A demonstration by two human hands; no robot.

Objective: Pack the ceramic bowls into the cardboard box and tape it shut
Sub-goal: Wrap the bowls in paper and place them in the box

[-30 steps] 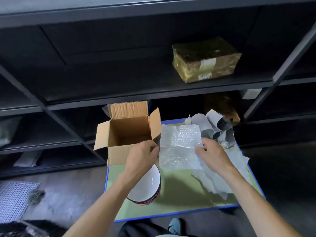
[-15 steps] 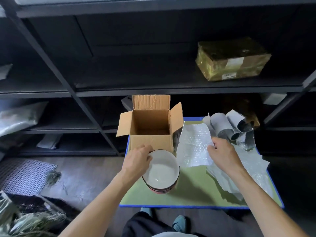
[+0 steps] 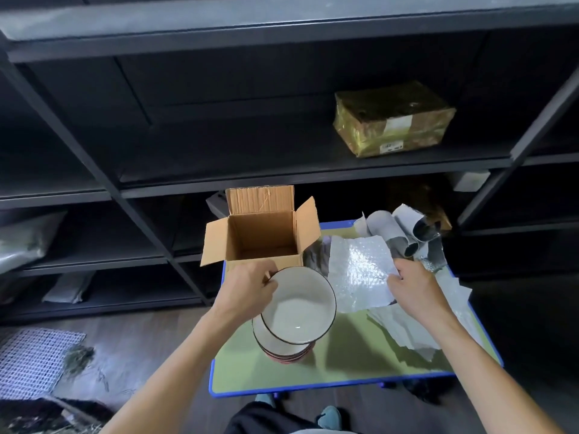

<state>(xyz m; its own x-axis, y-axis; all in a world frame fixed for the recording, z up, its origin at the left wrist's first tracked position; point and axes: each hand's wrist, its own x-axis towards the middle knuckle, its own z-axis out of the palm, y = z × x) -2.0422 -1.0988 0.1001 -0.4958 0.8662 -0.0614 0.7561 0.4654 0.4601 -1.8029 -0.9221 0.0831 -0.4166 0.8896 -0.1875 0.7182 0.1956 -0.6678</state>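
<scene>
Bowls (image 3: 282, 344), round glossy white ceramic with dark rims, are sitting stacked on the green table (image 3: 250, 371), just before one open corrugated box (image 3: 263, 236); their count is unclear. Left hand (image 3: 250, 289) is gripping the tilted top bowl (image 3: 299, 305) by its rim; right hand (image 3: 413, 288) is pinching one bumpy bubble-wrap sheet (image 3: 357, 270).

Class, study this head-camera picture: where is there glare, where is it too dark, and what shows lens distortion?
Head view: glare whitens the bubble wrap in the right hand; the shelf bays are nearly black; the shelf posts splay outward, wide-angle distortion; the bowl stack throws a soft shadow on the green table.
</scene>
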